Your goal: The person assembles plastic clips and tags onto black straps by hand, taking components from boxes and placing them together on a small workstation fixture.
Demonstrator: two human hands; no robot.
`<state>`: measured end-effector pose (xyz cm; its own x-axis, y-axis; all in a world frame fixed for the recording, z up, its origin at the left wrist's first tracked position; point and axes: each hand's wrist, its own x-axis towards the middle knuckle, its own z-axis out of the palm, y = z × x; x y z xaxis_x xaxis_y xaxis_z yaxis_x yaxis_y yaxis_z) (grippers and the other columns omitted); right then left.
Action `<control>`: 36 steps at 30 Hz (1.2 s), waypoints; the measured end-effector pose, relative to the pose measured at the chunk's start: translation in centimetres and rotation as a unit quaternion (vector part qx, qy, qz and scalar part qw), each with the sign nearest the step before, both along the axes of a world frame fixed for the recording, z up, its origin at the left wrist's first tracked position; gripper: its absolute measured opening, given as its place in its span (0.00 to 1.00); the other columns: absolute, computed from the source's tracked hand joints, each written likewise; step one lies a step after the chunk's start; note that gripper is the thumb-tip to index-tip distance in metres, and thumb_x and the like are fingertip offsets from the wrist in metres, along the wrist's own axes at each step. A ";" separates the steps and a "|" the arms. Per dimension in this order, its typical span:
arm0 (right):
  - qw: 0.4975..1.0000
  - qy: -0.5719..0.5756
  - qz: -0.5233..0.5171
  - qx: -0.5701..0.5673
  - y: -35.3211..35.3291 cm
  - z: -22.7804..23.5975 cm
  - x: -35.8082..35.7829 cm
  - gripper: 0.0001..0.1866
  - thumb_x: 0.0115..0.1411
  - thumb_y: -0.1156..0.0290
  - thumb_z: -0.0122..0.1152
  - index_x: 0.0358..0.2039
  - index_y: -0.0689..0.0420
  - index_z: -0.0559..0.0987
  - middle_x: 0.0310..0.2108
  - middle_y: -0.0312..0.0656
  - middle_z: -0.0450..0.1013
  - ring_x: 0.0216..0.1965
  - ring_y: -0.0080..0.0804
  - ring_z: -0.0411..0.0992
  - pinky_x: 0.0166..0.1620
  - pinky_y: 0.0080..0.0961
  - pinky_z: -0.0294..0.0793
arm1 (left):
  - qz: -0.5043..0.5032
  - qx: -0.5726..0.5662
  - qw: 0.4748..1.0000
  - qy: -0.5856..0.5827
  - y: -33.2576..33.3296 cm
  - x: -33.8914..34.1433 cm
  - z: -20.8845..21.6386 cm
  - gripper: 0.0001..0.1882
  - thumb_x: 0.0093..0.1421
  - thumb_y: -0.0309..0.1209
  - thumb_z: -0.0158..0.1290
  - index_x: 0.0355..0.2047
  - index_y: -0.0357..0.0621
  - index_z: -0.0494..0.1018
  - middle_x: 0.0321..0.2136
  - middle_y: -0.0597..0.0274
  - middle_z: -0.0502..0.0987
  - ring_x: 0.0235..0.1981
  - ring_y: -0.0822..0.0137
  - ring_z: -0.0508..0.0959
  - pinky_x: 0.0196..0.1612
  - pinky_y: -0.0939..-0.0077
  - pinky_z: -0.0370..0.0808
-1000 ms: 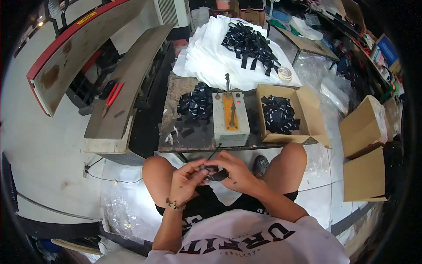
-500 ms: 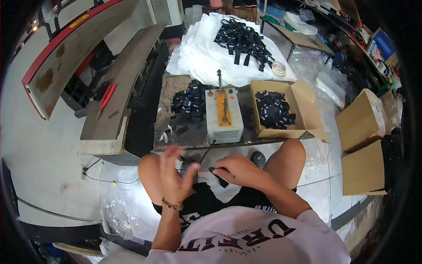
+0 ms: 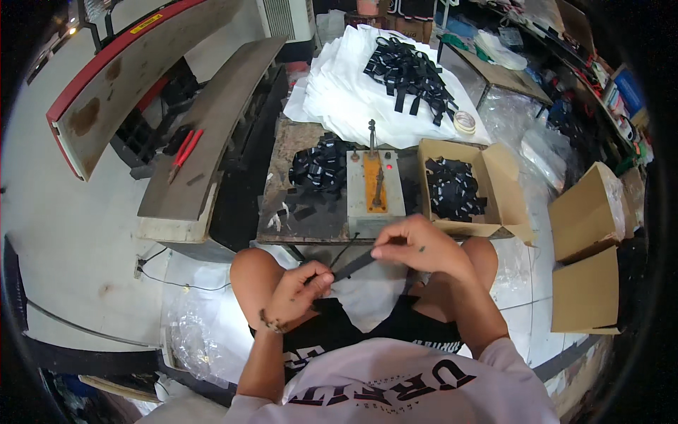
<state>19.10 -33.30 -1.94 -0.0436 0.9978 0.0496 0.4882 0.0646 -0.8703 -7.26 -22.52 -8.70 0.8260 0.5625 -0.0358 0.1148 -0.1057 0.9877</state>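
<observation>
A short black fabric strip [image 3: 355,266] stretches between my two hands, in front of the low worktable and above my lap. My left hand [image 3: 300,288] pinches its lower left end. With thumb and fingers, my right hand [image 3: 417,244] grips the upper right end, just in front of the cardboard box. Beyond the strip stands a grey box-shaped machine [image 3: 359,200] with an orange plate, an upright metal post and a lit red lamp. A heap of black labelled strips [image 3: 319,166] lies to its left. On its right, the open cardboard box [image 3: 472,227] holds many small black pieces.
Behind the machine, stacked white sheets [image 3: 332,85] carry a pile of black straps [image 3: 413,74] and a tape roll [image 3: 464,121]. Red-handled pliers [image 3: 187,150] lie on the long bench [image 3: 169,201] at left. Another open carton [image 3: 585,283] stands at right.
My left hand has closed on the strip's free end and moved lower. My right hand has risen to the right, so the strip is now held out between both. The view has shifted slightly.
</observation>
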 end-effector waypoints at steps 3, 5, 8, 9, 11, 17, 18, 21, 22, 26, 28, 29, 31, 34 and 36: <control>0.996 0.076 -0.041 -0.006 1.8 1.7 0.5 0.10 0.61 0.66 0.65 0.31 0.61 0.81 0.20 0.34 0.73 0.23 0.17 0.68 0.26 0.21 0.66 | 0.037 0.047 0.998 -0.018 1.7 1.6 5.2 0.10 0.68 0.31 0.53 0.33 0.36 0.74 0.23 0.68 0.76 0.28 0.76 0.75 0.33 0.80 0.72; 0.996 0.077 -0.042 0.021 2.5 3.8 0.5 0.10 0.62 0.67 0.64 0.31 0.61 0.80 0.20 0.31 0.72 0.23 0.16 0.68 0.26 0.18 0.66 | 0.027 -0.008 0.999 -0.046 4.3 1.7 5.7 0.10 0.68 0.32 0.52 0.35 0.36 0.75 0.24 0.68 0.76 0.28 0.76 0.75 0.34 0.81 0.72; 0.987 0.133 -0.083 0.042 3.4 5.2 0.6 0.10 0.64 0.67 0.61 0.33 0.61 0.80 0.20 0.32 0.71 0.22 0.16 0.68 0.26 0.17 0.69 | 0.034 -0.035 0.996 -0.072 5.6 2.3 6.8 0.11 0.68 0.33 0.53 0.40 0.36 0.77 0.24 0.68 0.76 0.28 0.77 0.74 0.34 0.83 0.70; 0.987 0.129 -0.084 0.045 3.3 5.9 0.7 0.10 0.64 0.67 0.61 0.33 0.61 0.80 0.20 0.32 0.71 0.22 0.16 0.68 0.26 0.17 0.69 | 0.046 -0.002 0.996 -0.076 5.8 2.6 7.3 0.12 0.68 0.33 0.53 0.44 0.37 0.78 0.25 0.68 0.76 0.28 0.78 0.73 0.33 0.84 0.69; 0.987 0.124 -0.099 0.011 3.1 7.0 1.0 0.09 0.64 0.68 0.62 0.35 0.62 0.80 0.23 0.35 0.75 0.26 0.17 0.72 0.29 0.17 0.73 | 0.033 0.016 0.994 -0.105 6.1 2.9 7.9 0.18 0.69 0.39 0.52 0.50 0.38 0.77 0.24 0.70 0.74 0.26 0.80 0.71 0.31 0.86 0.67; 0.966 0.168 -0.105 0.166 3.4 6.1 1.1 0.07 0.61 0.73 0.65 0.35 0.65 0.83 0.29 0.38 0.80 0.33 0.20 0.77 0.36 0.17 0.77 | 0.084 0.054 0.982 -0.161 6.1 3.9 8.9 0.21 0.70 0.43 0.48 0.49 0.39 0.78 0.29 0.71 0.74 0.28 0.81 0.69 0.31 0.86 0.65; 0.960 0.191 -0.123 0.161 3.3 6.1 0.8 0.06 0.61 0.74 0.65 0.34 0.65 0.83 0.30 0.38 0.80 0.32 0.19 0.77 0.36 0.17 0.77 | 0.104 0.077 0.981 -0.145 5.8 4.1 9.1 0.15 0.67 0.35 0.55 0.48 0.38 0.78 0.30 0.72 0.75 0.30 0.82 0.71 0.32 0.87 0.65; 0.960 0.165 -0.131 0.182 3.8 5.6 0.8 0.06 0.61 0.76 0.65 0.36 0.65 0.83 0.31 0.38 0.79 0.33 0.19 0.77 0.37 0.17 0.76 | 0.090 0.096 0.977 -0.166 6.2 3.8 7.9 0.14 0.61 0.27 0.60 0.47 0.37 0.78 0.32 0.73 0.77 0.33 0.81 0.73 0.36 0.87 0.68; 0.961 0.164 -0.131 0.182 3.9 5.6 0.7 0.06 0.61 0.76 0.65 0.36 0.65 0.83 0.31 0.38 0.79 0.33 0.19 0.77 0.37 0.17 0.76 | 0.093 0.077 0.978 -0.172 6.3 3.7 7.9 0.16 0.57 0.22 0.63 0.47 0.37 0.78 0.33 0.71 0.79 0.34 0.81 0.75 0.38 0.87 0.70; 0.957 0.171 -0.127 0.196 4.7 6.0 0.8 0.08 0.61 0.78 0.63 0.40 0.64 0.81 0.31 0.37 0.79 0.34 0.19 0.76 0.38 0.17 0.75 | 0.106 0.090 0.977 -0.162 6.3 2.7 8.3 0.16 0.57 0.21 0.63 0.46 0.37 0.78 0.32 0.69 0.79 0.33 0.81 0.75 0.37 0.86 0.71; 0.958 0.178 -0.129 0.184 5.2 5.9 0.9 0.08 0.61 0.78 0.63 0.42 0.64 0.80 0.31 0.37 0.79 0.34 0.19 0.76 0.38 0.17 0.75 | 0.139 0.073 0.974 -0.164 6.7 1.8 8.4 0.15 0.56 0.21 0.63 0.45 0.36 0.79 0.29 0.68 0.79 0.30 0.81 0.75 0.34 0.86 0.71; 0.959 0.171 -0.133 0.184 5.3 5.8 1.0 0.08 0.61 0.80 0.62 0.41 0.64 0.79 0.33 0.38 0.79 0.35 0.20 0.76 0.40 0.18 0.76 | 0.142 0.072 0.973 -0.164 7.0 1.2 8.2 0.15 0.56 0.21 0.63 0.45 0.36 0.79 0.29 0.68 0.79 0.30 0.81 0.75 0.34 0.86 0.71; 0.960 0.162 -0.131 0.190 5.6 6.1 1.4 0.08 0.61 0.81 0.62 0.41 0.64 0.79 0.35 0.39 0.79 0.36 0.21 0.77 0.42 0.19 0.77 | 0.162 0.078 0.973 -0.147 7.8 0.0 7.8 0.14 0.55 0.21 0.64 0.43 0.35 0.79 0.28 0.67 0.80 0.29 0.81 0.75 0.33 0.87 0.71; 0.952 0.136 -0.147 0.233 6.2 5.6 3.2 0.05 0.61 0.80 0.61 0.39 0.63 0.79 0.30 0.37 0.79 0.33 0.20 0.76 0.38 0.18 0.74 | 0.190 0.091 0.965 -0.159 8.7 -1.1 7.8 0.13 0.54 0.21 0.65 0.41 0.35 0.80 0.28 0.66 0.80 0.28 0.80 0.75 0.32 0.88 0.70; 0.949 0.149 -0.157 0.230 6.2 5.7 3.7 0.05 0.62 0.80 0.61 0.39 0.64 0.79 0.30 0.38 0.79 0.33 0.20 0.76 0.37 0.17 0.74 | 0.215 0.111 0.955 -0.172 9.4 -1.8 8.0 0.11 0.55 0.21 0.64 0.40 0.34 0.80 0.29 0.65 0.81 0.28 0.79 0.76 0.31 0.86 0.71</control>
